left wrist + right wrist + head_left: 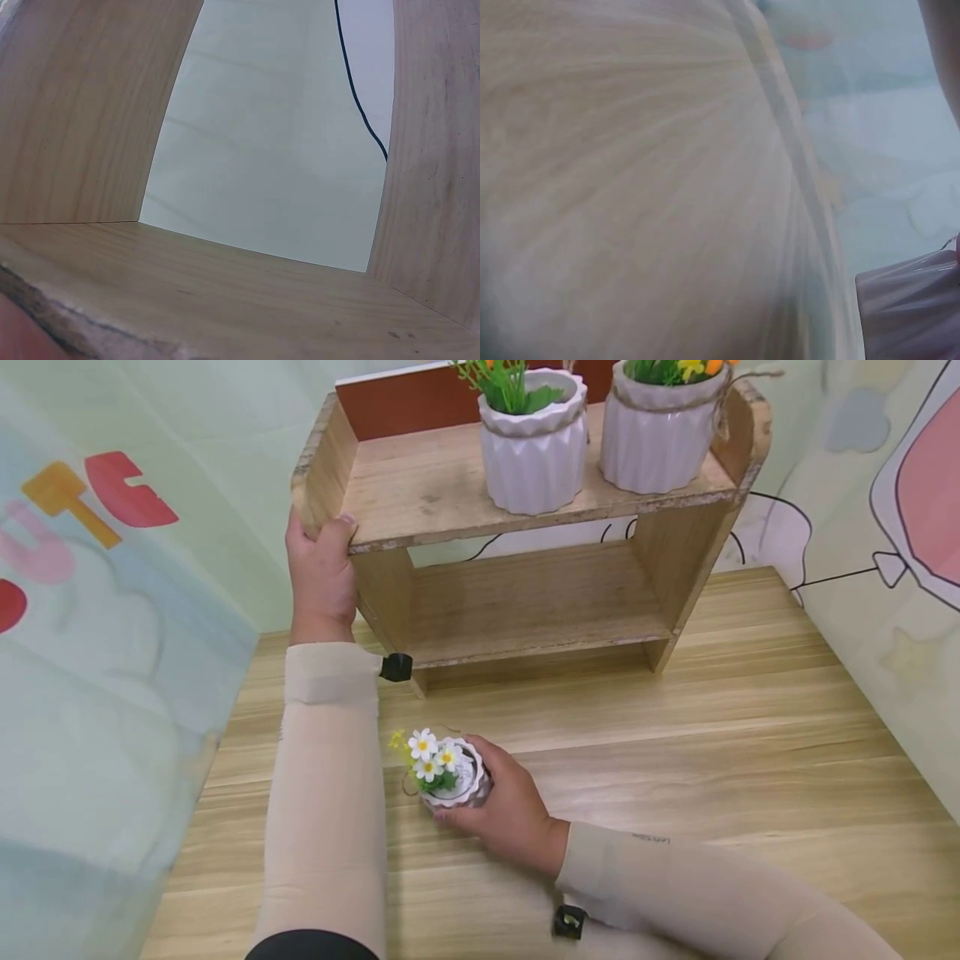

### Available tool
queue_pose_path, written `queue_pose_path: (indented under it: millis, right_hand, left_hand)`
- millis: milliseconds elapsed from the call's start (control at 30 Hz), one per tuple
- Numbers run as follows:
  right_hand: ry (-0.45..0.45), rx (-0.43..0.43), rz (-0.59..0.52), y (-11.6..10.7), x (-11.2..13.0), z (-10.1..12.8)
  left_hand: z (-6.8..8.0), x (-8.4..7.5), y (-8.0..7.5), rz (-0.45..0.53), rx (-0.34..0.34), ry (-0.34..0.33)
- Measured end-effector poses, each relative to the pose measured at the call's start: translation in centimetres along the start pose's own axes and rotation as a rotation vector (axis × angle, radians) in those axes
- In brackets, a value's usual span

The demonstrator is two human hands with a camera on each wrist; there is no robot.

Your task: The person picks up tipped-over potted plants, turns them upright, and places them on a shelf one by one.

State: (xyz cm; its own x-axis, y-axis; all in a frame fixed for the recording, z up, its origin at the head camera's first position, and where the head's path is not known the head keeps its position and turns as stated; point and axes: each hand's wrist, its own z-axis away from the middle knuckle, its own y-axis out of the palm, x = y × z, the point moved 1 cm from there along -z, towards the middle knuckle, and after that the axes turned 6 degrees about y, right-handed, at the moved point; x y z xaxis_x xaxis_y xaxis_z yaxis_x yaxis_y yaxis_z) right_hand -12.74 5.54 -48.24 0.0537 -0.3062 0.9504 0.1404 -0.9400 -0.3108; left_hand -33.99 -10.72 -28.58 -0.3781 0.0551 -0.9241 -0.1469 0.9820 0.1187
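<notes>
At the left end of a small two-tier wooden shelf, my left hand grips the side panel, its thumb over the front edge of the upper board. The left wrist view looks into the shelf's wooden frame; a blurred bit of skin shows at the lower left corner. My right hand holds a small white ribbed flowerpot with white daisy-like flowers, thumb and fingers on opposite sides. In the right wrist view the pot is partly cut off at the lower right.
Two larger white ribbed pots, a left one and a right one, stand on the shelf's top board with greenery and flowers. Beneath is a wood-grain table. Printed curtains hang close on both sides and behind.
</notes>
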Motion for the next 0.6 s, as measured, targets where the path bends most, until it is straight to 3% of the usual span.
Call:
queue_pose_path:
  millis: [600]
  right_hand:
    - [-0.018, -0.022, -0.05, -0.9, 1.4, -0.3]
  left_hand:
    - [0.0, 0.0, 0.0, -0.003, 0.001, 0.005]
